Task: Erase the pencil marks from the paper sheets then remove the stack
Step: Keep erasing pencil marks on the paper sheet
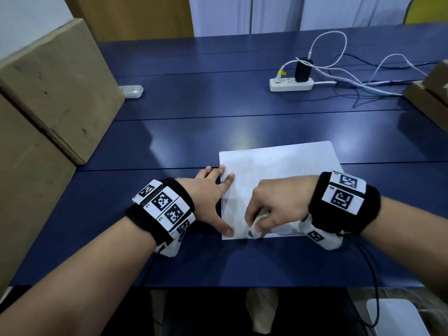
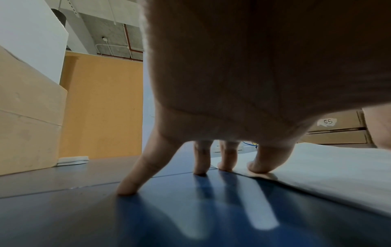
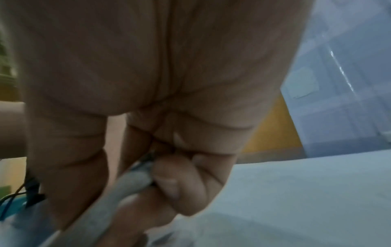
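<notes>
A stack of white paper sheets (image 1: 278, 170) lies on the blue table (image 1: 194, 132) near its front edge. My left hand (image 1: 213, 190) is spread flat at the stack's left edge, fingertips (image 2: 258, 167) pressing the paper (image 2: 328, 175) and the table. My right hand (image 1: 271, 209) is curled over the near left corner of the sheet and pinches a white eraser (image 1: 258, 223) against the paper. In the right wrist view the eraser (image 3: 118, 192) shows blurred between thumb and fingers (image 3: 180, 183). No pencil marks are readable.
Large cardboard boxes (image 1: 48, 93) stand along the left side. A white power strip (image 1: 291, 84) with a black charger and cables lies at the back right, more boxes (image 1: 431, 93) at the right edge. A small white case (image 1: 132, 90) sits at the back left.
</notes>
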